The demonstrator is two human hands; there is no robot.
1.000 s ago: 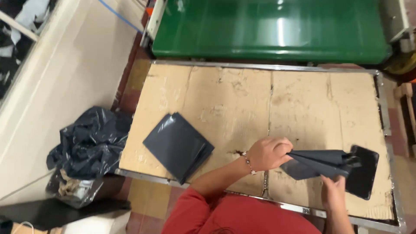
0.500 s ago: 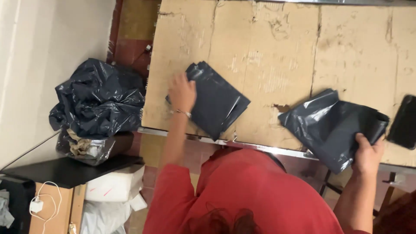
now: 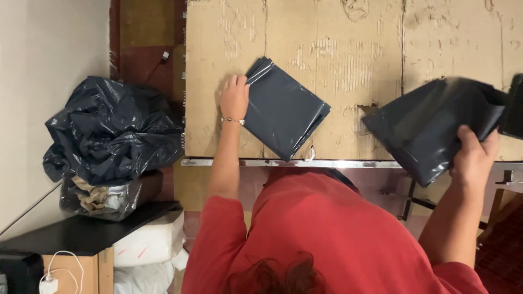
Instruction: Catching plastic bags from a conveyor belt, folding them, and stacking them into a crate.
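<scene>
While the head camera looks straight down, the left hand (image 3: 234,98) rests on the left edge of a stack (image 3: 284,108) of folded dark grey plastic bags, fingers spread loosely and laid flat, the fingertips (image 3: 231,81) touching the top corner of the stack rather than closing round anything. A thin bracelet (image 3: 233,120) circles that wrist. The stack lies tilted on the table (image 3: 218,43), whose top is covered with worn, scuffed cardboard, and its lower corner comes close to the metal rail (image 3: 338,163) along the near edge. Well apart from it, at the right, the right hand (image 3: 473,158) grips a loose grey bag (image 3: 430,125) by its lower right edge, fingers closed on the plastic, thumb on top. That bag is lifted and hangs partly over the table's near edge, its far end blurred against another dark shape (image 3: 515,106) at the frame's right border, which is too cut off to identify. A torn patch in the cardboard sits just left of the held bag. Both arms come out of a red shirt (image 3: 327,239) filling the lower middle. Left of the table, on the floor side, a crumpled black sack (image 3: 109,130) sits on a clear bag of brown paper (image 3: 101,198), which rests on a dark shelf (image 3: 81,231). White packages (image 3: 147,245) lie beneath it, and a white cable (image 3: 60,267) curls at the lower left.
</scene>
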